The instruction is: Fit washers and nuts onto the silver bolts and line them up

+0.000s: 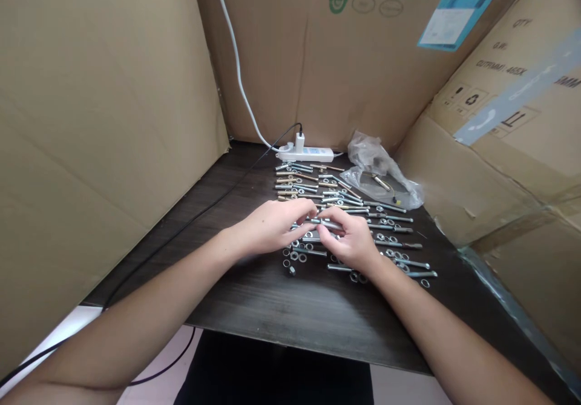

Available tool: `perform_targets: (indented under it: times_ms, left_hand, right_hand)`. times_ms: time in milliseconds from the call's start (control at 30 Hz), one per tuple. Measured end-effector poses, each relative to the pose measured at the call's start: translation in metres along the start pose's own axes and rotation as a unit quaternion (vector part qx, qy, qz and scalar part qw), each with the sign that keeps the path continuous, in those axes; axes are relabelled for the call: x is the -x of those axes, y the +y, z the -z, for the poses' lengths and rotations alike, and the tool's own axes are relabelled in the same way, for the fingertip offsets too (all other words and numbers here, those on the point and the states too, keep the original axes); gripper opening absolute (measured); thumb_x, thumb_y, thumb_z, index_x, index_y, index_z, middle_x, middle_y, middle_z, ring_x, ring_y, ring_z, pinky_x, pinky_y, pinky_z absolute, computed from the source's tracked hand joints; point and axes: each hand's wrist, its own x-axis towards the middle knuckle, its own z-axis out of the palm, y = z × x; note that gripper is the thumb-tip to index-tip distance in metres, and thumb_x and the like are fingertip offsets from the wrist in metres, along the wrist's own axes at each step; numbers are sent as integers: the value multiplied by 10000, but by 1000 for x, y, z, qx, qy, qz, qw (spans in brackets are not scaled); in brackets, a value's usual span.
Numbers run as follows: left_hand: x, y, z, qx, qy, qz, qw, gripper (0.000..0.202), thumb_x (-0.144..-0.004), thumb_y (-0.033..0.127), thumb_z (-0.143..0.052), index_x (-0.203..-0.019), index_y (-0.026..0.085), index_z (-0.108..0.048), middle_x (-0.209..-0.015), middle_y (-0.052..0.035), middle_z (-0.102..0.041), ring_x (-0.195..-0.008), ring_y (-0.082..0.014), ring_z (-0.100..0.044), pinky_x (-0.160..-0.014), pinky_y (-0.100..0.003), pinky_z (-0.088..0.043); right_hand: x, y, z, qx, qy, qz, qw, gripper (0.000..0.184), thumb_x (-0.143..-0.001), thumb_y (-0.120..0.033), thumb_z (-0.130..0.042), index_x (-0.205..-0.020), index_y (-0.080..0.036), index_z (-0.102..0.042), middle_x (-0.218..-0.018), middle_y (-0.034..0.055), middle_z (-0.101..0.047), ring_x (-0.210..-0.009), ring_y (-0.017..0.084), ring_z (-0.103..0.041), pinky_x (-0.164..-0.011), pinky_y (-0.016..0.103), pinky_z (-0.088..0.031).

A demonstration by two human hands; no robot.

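Over the middle of the spread hardware, my left hand (276, 226) and my right hand (351, 235) meet at the fingertips. Between them lies a metal bolt (327, 224), roughly level. My right thumb and fingers are closed round its right part. At its left end my left thumb and fingers pinch; whether they grip the shaft or a small part on it is too small to tell. Below my hands are a loose bolt (310, 252), several washers (302, 258) and a nut (292, 270). My hands hide some of the pieces beneath them.
Rows of bolts (297, 178), nuts and washers cover the dark table (254, 296). Behind them stand a white power strip (313, 154) and a clear plastic bag (376, 175). A black cable (204, 211) crosses the left side. Cardboard walls (272, 60) enclose three sides.
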Motion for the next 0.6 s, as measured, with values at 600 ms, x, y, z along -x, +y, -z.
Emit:
perform_targets:
  times_ms: [600]
  left_hand:
    - [59, 5, -19, -58, -125, 49, 989, 87, -892, 266, -491, -871, 230, -566, -855, 27, -645, -710, -139, -595, -591, -233, -363]
  right_hand:
    - [3, 0, -3, 8, 0, -1, 1000, 148, -786, -319, -577, -868, -196, -582, -691, -9, -604, -525, 97, -518, -507, 199, -463]
